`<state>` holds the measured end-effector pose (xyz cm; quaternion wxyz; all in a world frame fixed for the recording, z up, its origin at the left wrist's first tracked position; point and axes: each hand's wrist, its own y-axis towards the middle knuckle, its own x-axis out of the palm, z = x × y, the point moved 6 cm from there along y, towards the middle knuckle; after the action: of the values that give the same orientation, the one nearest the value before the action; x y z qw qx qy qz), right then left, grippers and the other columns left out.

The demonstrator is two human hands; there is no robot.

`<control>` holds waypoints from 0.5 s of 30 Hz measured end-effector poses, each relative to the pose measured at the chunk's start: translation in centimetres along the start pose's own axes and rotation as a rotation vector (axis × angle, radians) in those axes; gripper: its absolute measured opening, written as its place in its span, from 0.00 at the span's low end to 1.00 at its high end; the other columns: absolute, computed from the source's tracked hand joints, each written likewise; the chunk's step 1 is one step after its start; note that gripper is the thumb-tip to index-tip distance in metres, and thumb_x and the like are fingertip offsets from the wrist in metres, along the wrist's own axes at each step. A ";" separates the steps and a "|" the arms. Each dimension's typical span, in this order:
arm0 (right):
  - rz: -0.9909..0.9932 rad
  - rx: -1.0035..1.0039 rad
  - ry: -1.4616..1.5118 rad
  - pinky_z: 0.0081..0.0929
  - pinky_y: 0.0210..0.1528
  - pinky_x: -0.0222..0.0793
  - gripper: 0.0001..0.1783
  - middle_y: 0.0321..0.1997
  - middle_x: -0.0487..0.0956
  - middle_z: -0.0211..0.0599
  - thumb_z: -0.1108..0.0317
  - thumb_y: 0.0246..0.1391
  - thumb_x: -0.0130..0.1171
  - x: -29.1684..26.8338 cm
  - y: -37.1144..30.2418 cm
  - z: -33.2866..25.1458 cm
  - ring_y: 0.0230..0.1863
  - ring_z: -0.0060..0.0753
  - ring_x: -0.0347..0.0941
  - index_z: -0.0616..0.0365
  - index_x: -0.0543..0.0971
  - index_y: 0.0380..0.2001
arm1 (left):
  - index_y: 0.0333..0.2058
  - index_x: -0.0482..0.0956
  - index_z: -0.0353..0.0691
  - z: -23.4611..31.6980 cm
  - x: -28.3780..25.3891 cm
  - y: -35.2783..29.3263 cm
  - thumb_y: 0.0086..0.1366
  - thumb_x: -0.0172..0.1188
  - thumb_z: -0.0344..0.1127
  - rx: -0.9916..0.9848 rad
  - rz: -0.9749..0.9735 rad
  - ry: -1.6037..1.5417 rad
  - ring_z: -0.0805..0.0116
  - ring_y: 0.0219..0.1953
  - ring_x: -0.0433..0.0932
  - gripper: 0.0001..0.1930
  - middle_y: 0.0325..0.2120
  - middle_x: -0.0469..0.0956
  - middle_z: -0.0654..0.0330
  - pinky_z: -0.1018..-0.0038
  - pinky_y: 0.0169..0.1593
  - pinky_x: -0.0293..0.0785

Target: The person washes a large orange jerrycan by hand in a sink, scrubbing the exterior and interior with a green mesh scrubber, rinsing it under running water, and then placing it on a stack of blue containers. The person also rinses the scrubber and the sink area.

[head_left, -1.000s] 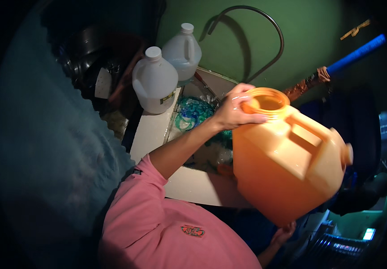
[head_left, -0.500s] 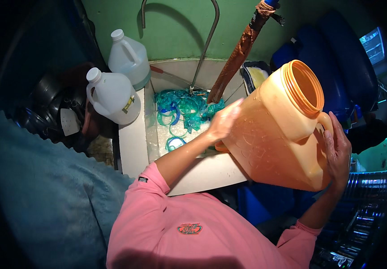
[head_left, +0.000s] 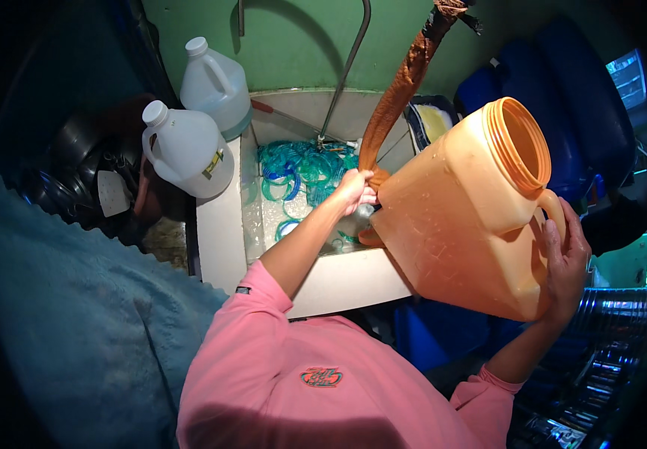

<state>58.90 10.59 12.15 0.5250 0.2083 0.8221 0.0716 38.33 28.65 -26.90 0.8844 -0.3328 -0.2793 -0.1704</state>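
Observation:
My left hand [head_left: 356, 190] is closed around the lower end of a wrinkled brown hose [head_left: 392, 97] that hangs from above, bound at its top. A whitish blur below that hand looks like running water. The hose end lies close to the left side of a large orange plastic jug [head_left: 451, 224]. Its wide, threaded mouth has no lid and faces up and to the right. My right hand [head_left: 569, 243] grips the handle on the jug's right side, holding it tilted at the sink edge. Green-blue plastic strips or rings [head_left: 308, 172] lie in the sink basin [head_left: 271, 232].
Two translucent white jugs [head_left: 192, 153] with caps stand on the sink's left ledge. Dark pots [head_left: 76, 150] are piled at far left, near a blue-grey cloth [head_left: 99, 299]. A curved metal pipe [head_left: 342, 75] rises behind the basin. Blue drums [head_left: 548, 112] stand at right.
My left hand has left the orange jug's side and closed on the hose's lower end. The hose now bends toward my hand. My right hand keeps its grip on the jug.

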 end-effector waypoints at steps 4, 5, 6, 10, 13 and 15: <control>-0.004 0.007 -0.008 0.33 0.56 0.73 0.21 0.52 0.82 0.45 0.64 0.67 0.57 -0.5 -0.5 0.3 0.52 0.36 0.79 0.64 0.76 0.59 | 0.47 0.75 0.32 -0.8 -0.5 -1.7 0.71 0.50 0.33 0.146 -0.156 0.277 0.69 0.26 0.82 0.12 0.34 0.82 0.54 0.72 0.30 0.84; -0.013 -0.012 -0.016 0.33 0.57 0.73 0.21 0.52 0.82 0.46 0.65 0.66 0.58 -0.5 -0.6 0.2 0.52 0.36 0.79 0.64 0.76 0.59 | 0.48 0.75 0.32 -0.3 -1.4 -1.5 0.71 0.50 0.32 0.212 -0.096 0.431 0.70 0.25 0.81 0.12 0.33 0.82 0.55 0.72 0.29 0.83; -0.024 -0.033 -0.024 0.33 0.57 0.73 0.21 0.53 0.82 0.46 0.65 0.66 0.58 -0.5 -0.7 0.0 0.52 0.36 0.79 0.64 0.76 0.58 | 0.48 0.75 0.32 0.4 -2.1 -1.3 0.71 0.50 0.32 0.283 -0.108 0.568 0.71 0.25 0.81 0.12 0.32 0.82 0.56 0.73 0.28 0.81; -0.019 -0.050 -0.055 0.34 0.57 0.73 0.21 0.53 0.82 0.47 0.66 0.65 0.59 -0.6 -0.9 -0.5 0.53 0.38 0.79 0.63 0.76 0.58 | 0.51 0.75 0.35 4.5 -5.6 -0.7 0.72 0.51 0.35 0.507 0.246 0.725 0.70 0.28 0.82 0.14 0.31 0.81 0.57 0.70 0.29 0.80; -0.016 -0.047 -0.069 0.35 0.57 0.74 0.21 0.53 0.82 0.47 0.66 0.64 0.60 -0.6 -1.2 -0.6 0.54 0.39 0.79 0.62 0.76 0.58 | 0.54 0.72 0.33 4.7 -5.1 -0.5 0.75 0.50 0.38 0.306 0.152 0.297 0.62 0.39 0.84 0.16 0.43 0.80 0.50 0.68 0.36 0.85; -0.016 -0.085 -0.087 0.35 0.56 0.74 0.21 0.52 0.82 0.47 0.66 0.64 0.60 -0.5 -1.2 -0.9 0.54 0.39 0.79 0.62 0.76 0.58 | 0.55 0.69 0.30 3.8 -3.4 -1.0 0.75 0.50 0.38 0.150 0.069 -0.072 0.56 0.42 0.84 0.18 0.47 0.79 0.46 0.63 0.39 0.87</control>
<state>57.99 9.36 12.58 0.5693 0.1824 0.7962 0.0930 33.71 30.90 -26.06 0.9016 -0.2810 -0.3114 -0.1062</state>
